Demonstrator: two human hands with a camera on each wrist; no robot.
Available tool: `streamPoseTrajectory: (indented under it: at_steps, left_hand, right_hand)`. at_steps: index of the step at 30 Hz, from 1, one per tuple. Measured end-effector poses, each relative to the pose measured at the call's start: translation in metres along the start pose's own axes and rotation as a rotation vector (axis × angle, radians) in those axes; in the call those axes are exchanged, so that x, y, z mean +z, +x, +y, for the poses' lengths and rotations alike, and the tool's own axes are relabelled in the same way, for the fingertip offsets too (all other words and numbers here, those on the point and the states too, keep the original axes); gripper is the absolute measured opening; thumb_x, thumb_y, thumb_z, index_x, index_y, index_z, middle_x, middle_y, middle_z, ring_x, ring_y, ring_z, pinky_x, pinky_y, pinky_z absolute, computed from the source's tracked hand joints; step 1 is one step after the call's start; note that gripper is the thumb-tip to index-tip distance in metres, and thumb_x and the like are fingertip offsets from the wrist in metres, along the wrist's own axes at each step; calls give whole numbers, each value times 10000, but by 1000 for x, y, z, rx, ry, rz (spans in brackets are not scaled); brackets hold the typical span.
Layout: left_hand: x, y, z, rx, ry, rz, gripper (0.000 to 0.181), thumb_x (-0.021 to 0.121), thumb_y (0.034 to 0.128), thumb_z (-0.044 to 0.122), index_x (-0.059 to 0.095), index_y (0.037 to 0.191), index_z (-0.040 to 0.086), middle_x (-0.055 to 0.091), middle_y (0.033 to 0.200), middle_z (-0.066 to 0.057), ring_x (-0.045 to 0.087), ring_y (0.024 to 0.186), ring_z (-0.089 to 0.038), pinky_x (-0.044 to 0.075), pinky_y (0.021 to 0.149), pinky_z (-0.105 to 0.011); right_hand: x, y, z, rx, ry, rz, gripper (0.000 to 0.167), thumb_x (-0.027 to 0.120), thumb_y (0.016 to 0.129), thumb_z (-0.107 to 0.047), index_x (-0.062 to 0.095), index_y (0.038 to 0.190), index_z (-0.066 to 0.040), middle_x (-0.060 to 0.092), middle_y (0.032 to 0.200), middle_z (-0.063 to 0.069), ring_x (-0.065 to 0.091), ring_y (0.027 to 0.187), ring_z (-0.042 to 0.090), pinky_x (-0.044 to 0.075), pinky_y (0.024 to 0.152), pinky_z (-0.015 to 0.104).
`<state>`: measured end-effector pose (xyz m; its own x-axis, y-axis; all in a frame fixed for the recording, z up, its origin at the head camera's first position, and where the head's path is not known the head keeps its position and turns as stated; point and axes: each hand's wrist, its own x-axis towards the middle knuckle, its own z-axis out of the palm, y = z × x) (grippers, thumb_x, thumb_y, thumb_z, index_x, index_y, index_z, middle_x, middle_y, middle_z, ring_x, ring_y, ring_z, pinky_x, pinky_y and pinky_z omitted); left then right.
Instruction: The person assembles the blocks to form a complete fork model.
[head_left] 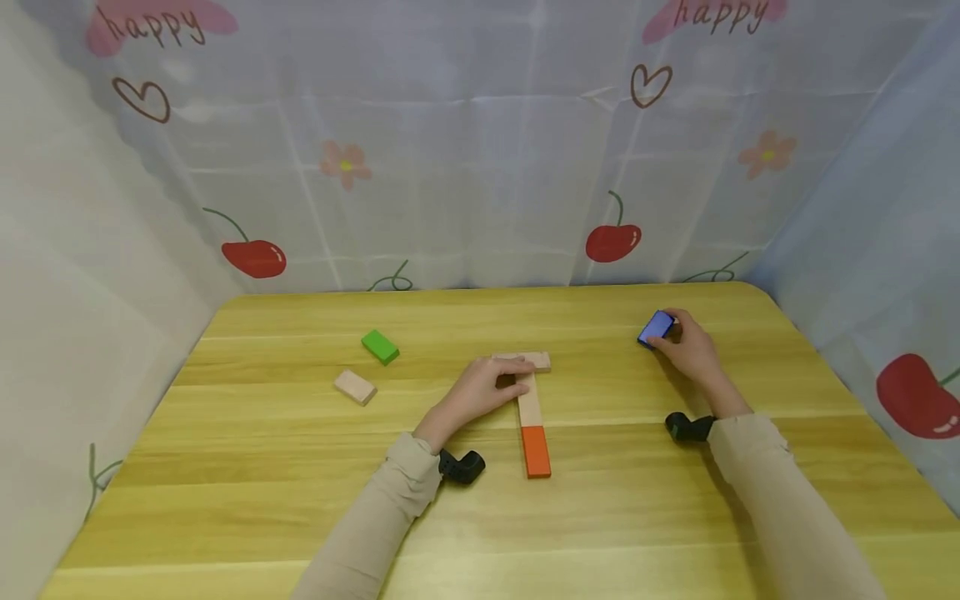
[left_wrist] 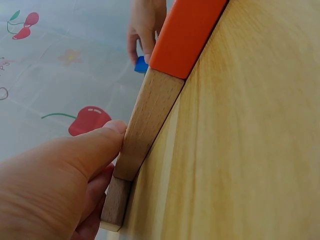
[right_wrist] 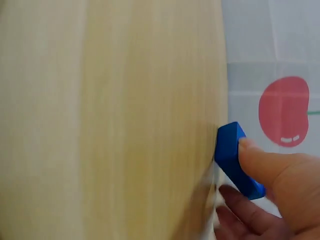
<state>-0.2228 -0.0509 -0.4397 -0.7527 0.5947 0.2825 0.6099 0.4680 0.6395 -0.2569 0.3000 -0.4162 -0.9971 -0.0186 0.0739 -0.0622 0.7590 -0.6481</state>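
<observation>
Near the middle of the table, a plain wooden block (head_left: 529, 407) meets a crosswise plain block (head_left: 542, 361) at its far end and an orange block (head_left: 536, 452) at its near end. The left hand (head_left: 480, 390) has its thumb and fingers at the junction of the plain blocks; in the left wrist view the thumb touches the side of the plain block (left_wrist: 150, 110). Toward the far right, the right hand (head_left: 693, 350) pinches a blue block (head_left: 656, 328) between thumb and fingers. The right wrist view shows this blue block (right_wrist: 232, 155) held tilted.
A green block (head_left: 380, 347) and another plain wooden block (head_left: 355, 387) lie on the left part of the table (head_left: 262, 467). Behind the table hangs a patterned curtain (head_left: 465, 183). Each wrist wears a black camera.
</observation>
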Motion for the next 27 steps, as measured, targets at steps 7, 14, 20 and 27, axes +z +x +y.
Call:
streamPoseTrajectory:
  at_steps: [7, 14, 20, 27]
  left_hand:
    - [0, -1, 0, -11, 5, 4, 346, 658, 897, 192, 640, 1229, 96, 576, 1256, -44, 470, 1215, -159, 361, 1004, -299]
    - [-1, 0, 0, -18, -9, -3, 348, 651, 901, 189, 634, 1236, 95, 572, 1262, -43, 463, 1221, -153, 365, 997, -283]
    - [-3, 2, 1, -19, 3, 0, 343, 658, 897, 181, 640, 1228, 95, 570, 1262, -54, 470, 1214, -155, 354, 1011, -309]
    - [-1, 2, 1, -30, 5, -10, 330, 652, 904, 196, 648, 1222, 110, 563, 1267, -61, 481, 1202, -149, 345, 1019, -325]
  right_hand:
    - [10, 6, -16, 5, 173, -80, 489, 534, 970, -144, 360, 1395, 26, 485, 1150, 299, 499, 1021, 383, 483, 809, 386]
    - [36, 16, -46, 16, 392, -131, 479, 529, 967, -96, 364, 1400, 25, 491, 1115, 274, 565, 907, 258, 505, 744, 223]
    - [58, 24, -66, 13, 461, -145, 470, 557, 950, -75, 400, 1381, 24, 509, 1073, 253, 577, 826, 178, 512, 745, 238]
    - [77, 23, -83, 37, 512, -176, 456, 574, 930, -24, 429, 1358, 36, 535, 1046, 252, 587, 793, 161, 527, 735, 268]
